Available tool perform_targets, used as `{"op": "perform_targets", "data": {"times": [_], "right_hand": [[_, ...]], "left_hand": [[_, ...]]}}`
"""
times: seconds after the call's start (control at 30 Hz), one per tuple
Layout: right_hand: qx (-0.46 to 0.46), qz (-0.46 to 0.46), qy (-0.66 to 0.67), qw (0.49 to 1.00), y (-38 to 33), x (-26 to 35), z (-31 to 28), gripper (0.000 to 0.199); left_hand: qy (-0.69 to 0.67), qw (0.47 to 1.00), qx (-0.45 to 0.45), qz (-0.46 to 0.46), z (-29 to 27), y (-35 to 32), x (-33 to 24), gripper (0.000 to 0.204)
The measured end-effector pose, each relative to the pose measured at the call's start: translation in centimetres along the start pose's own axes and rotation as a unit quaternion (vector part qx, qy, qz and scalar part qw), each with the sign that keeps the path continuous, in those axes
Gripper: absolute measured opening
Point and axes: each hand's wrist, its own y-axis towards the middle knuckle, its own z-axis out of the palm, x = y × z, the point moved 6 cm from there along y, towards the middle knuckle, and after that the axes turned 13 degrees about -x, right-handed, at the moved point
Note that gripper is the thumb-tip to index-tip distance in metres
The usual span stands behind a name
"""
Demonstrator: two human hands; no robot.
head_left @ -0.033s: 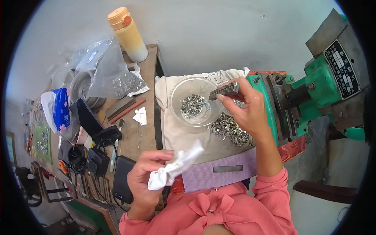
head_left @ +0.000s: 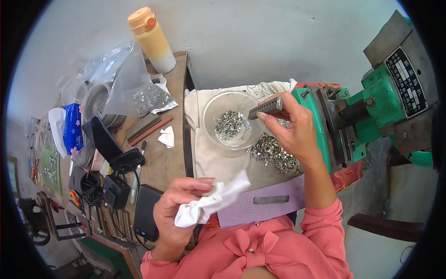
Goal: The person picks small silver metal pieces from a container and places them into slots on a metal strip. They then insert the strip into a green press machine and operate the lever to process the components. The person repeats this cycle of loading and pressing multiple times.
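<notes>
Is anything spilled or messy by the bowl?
Yes. A heap of small shiny metal bits lies loose on the cloth beside the clear bowl, not inside it with the rest. Nothing looks broken.

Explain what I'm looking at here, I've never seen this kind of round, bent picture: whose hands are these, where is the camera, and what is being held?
The picture comes from a wide fisheye camera worn on a person's head, looking down, so straight edges curve near the rim. No robot here: the two bare hands belong to that person, in pink sleeves.

The right hand pinches a small grey ridged metal block above a clear bowl that holds small shiny metal pieces. More such pieces lie in a loose pile on the cream cloth beside the bowl. The left hand holds a crumpled white rag.

To the right stands a green machine. To the left, a wooden bench carries a yellow bottle, plastic bags, a blue tissue pack and black chargers with cables. A purple mat with a flat metal bar lies nearest the person.
</notes>
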Motion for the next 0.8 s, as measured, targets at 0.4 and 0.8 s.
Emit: {"op": "perform_targets", "data": {"times": [0.4, 0.8], "right_hand": [[-0.001, 0.094, 0.058, 0.994, -4.5, 0.0, -3.4, 0.022], [0.021, 0.036, 0.071, 0.997, -8.4, 0.5, -4.6, 0.029]], "left_hand": [[-0.310, 0.886, 0.301, -0.168, 6.9, -2.2, -1.4, 0.027], [-0.208, 0.896, 0.357, -0.162, 6.1, -1.5, 0.7, 0.041]]}}
